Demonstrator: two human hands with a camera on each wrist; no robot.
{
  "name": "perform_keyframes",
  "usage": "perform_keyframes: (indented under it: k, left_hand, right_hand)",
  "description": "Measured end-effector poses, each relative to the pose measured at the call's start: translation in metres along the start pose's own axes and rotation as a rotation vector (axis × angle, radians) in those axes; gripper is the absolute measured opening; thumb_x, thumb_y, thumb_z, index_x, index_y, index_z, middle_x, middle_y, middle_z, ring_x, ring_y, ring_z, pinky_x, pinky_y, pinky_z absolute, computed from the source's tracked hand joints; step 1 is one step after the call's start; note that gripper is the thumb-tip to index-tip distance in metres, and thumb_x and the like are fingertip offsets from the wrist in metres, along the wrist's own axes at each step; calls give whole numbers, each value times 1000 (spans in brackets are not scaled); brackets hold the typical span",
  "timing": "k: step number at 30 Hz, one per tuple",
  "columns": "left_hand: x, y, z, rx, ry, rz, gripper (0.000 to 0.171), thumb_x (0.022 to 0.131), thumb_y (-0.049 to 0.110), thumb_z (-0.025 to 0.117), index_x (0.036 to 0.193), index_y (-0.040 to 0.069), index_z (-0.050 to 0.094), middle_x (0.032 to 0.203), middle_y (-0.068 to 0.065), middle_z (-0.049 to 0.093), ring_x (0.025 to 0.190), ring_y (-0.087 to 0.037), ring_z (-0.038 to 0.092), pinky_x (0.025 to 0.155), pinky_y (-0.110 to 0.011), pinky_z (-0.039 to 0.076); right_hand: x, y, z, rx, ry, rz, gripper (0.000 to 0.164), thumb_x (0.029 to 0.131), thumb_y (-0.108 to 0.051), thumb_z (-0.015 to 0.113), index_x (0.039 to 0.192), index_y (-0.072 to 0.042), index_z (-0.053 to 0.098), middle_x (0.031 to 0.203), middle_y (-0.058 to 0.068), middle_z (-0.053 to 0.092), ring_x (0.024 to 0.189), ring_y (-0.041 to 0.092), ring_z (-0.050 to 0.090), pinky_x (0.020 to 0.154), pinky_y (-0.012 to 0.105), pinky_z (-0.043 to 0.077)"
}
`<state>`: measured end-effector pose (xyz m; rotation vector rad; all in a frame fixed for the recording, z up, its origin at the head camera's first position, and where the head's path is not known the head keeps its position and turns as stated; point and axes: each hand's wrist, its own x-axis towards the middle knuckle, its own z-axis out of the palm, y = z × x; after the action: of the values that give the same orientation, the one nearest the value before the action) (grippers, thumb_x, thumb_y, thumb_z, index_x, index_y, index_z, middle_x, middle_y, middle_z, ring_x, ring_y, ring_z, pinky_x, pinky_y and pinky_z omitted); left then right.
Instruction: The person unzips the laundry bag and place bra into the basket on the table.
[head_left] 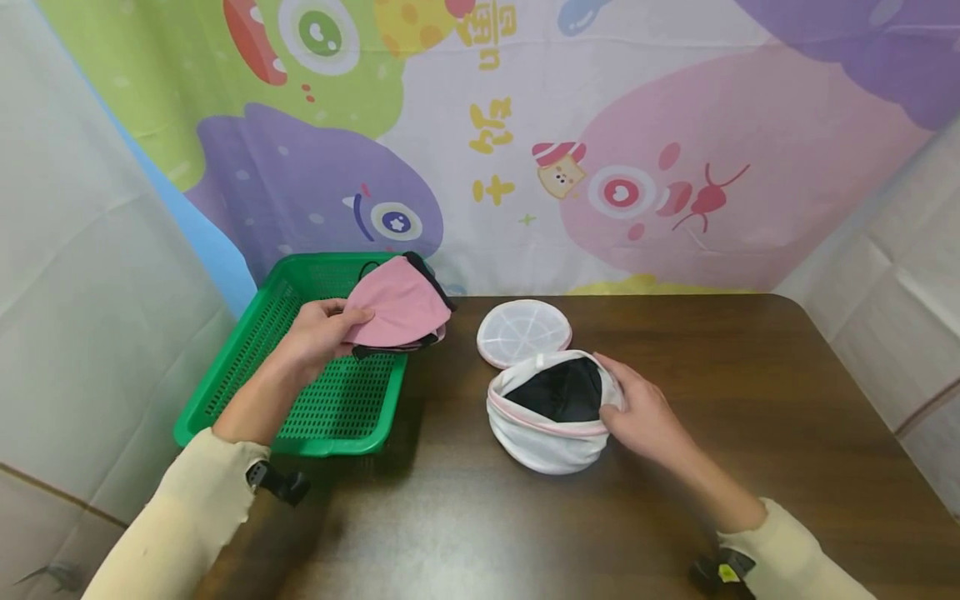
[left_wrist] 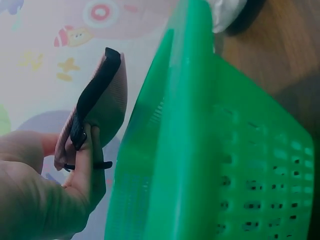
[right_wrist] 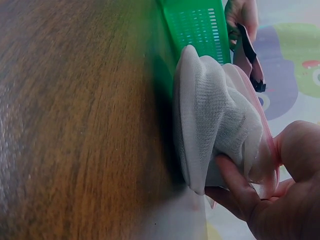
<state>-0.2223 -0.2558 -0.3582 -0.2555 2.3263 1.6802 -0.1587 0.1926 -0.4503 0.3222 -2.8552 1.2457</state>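
My left hand (head_left: 315, 333) pinches a folded pink bra (head_left: 401, 304) with black edging and a thin black strap, thumb on top and fingers beneath. It is held over the green basket (head_left: 393, 408), above its right part. In the left wrist view the bra (left_wrist: 107, 95) shows edge-on, cupped. My right hand (head_left: 641, 412) grips the right rim of a white mesh laundry bag (head_left: 551, 450) with pink zip edging. The bag's mouth gapes, and black cloth (head_left: 566, 392) lies inside. Behind it the bag's round mesh lid (head_left: 525, 333) is folded back.
The basket stands at the left of the brown table (head_left: 465, 508), its floor showing through the holes. A printed cartoon curtain (head_left: 495, 242) hangs right behind the table's back edge. Pale cloth walls (head_left: 97, 250) close in both sides.
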Motion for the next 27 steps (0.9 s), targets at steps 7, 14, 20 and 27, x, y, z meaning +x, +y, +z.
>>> perform_keyframes:
  k: [7,14,20,27]
  left_hand:
    - [5,2,-11,21,4,-34,73,117,34,56,175,-2,31,131,0,59,93,7,65,91,-16,60]
    - [11,6,-20,-64,7,-63,71,117,29,57,175,-3,30,102,14,64,83,8,66,78,-13,59]
    - [19,9,-27,-126,9,-98,71,117,27,57,175,-2,29,88,18,65,78,7,67,75,-14,59]
    - [28,9,-34,-168,40,-136,65,116,27,59,170,-1,37,84,16,65,74,5,68,72,-15,61]
  right_hand:
    - [1,1,1,2,1,1,74,89,-1,64,162,0,55,163,29,62,148,52,61,123,69,49]
    - [1,1,0,0,-3,6,74,89,-2,64,163,0,54,163,29,61,149,52,61,123,69,49]
    - [1,0,0,-7,-3,6,75,89,-2,64,163,0,54,164,29,61,149,52,60,123,69,49]
    - [1,0,0,-2,-3,5,74,89,-2,64,163,0,54,163,28,61,149,52,61,123,69,49]
